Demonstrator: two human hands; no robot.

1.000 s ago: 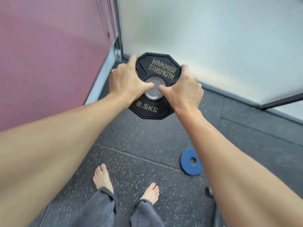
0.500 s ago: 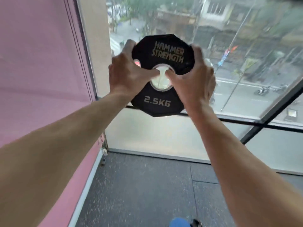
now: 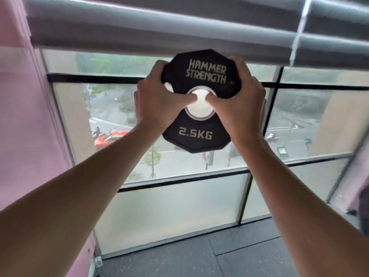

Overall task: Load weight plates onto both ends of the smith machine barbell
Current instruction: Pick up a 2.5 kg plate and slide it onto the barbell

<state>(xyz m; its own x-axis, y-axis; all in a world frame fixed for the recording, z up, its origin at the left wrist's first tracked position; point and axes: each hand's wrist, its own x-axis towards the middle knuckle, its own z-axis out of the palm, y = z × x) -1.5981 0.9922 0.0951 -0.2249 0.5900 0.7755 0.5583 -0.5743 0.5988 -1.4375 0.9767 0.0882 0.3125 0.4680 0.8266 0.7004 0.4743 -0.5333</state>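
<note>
A black 2.5 kg weight plate marked HAMMER STRENGTH is held upright at arm's length in front of the window, its face toward me. My left hand grips its left edge and my right hand grips its right edge. Both thumbs reach into the metal-ringed centre hole. No barbell or smith machine shows in the head view.
A large window with black frame bars fills the view, frosted in its lower panes. A grey roller blind hangs across the top. A pink wall stands at the left. Dark speckled rubber floor lies below.
Both hands lifted the plate from low over the floor to window height. The view tilted up, so my feet and the blue plate on the floor left the frame.
</note>
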